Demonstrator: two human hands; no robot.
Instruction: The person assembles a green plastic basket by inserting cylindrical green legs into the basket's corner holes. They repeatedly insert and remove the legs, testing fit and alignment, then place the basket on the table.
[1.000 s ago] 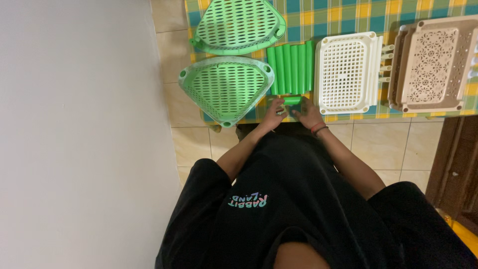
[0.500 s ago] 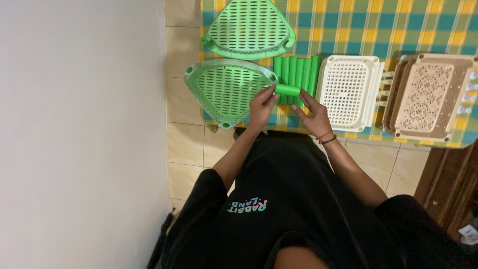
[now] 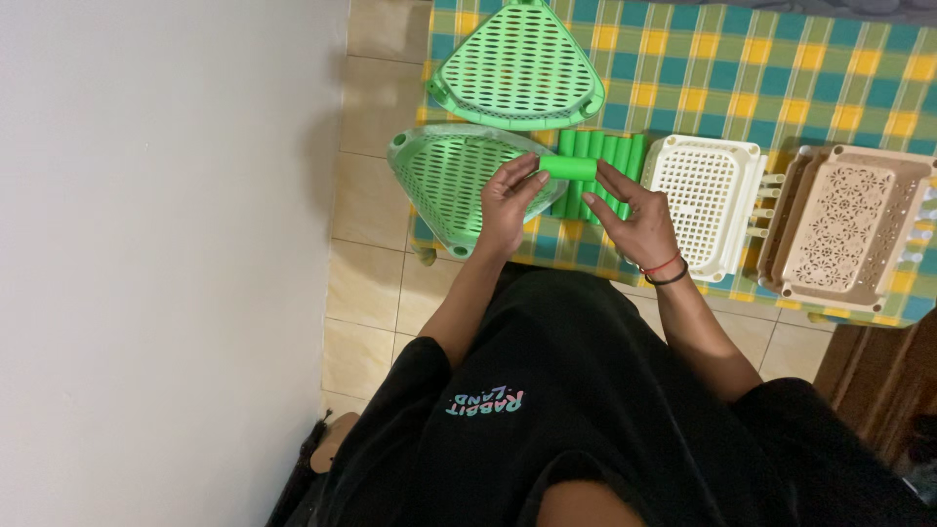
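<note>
Over a checked yellow-and-teal tablecloth, a short green plastic tube is pinched at its ends by the left hand and right hand, above a row of green tubes beside a green triangular perforated shelf.

Green tube, green perforated trays, white basket, beige tray, teal-yellow checked cloth.

Both hands have lifted the green tube from the table edge; now the left hand and right hand hold it above the triangular green basket corner.
</note>
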